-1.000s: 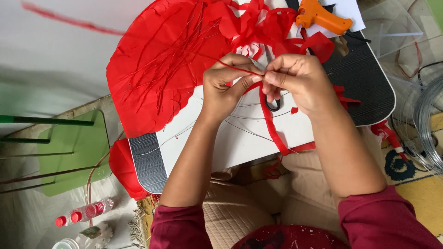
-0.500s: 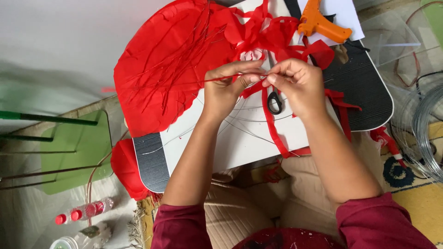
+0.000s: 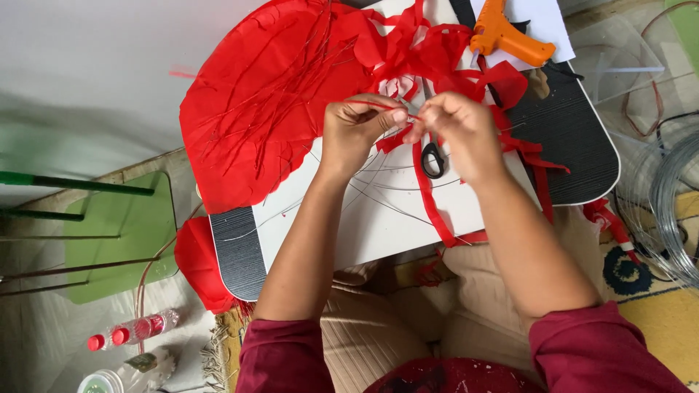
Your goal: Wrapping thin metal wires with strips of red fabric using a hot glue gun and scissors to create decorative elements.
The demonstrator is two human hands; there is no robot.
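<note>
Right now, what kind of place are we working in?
Probably a home craft spot on the floor, not a workshop bench. The person works on a lap board over their knees, with a patterned rug beneath. An orange glue gun, red paper and coiled wire lie around.

Support is a dark ribbed lap board (image 3: 575,145) with a white rim, resting on the person's knees. White sheet (image 3: 371,225) covers its middle. On it: big red paper sheet (image 3: 269,109) at 10 o'clock, overhanging the edge; orange glue gun (image 3: 506,36) at 1 o'clock on white paper; black-handled scissors (image 3: 433,160) near centre; thin wires (image 3: 378,189) across the white sheet; red paper strips (image 3: 437,211) trailing to 5 o'clock, more at 3 o'clock.
</note>
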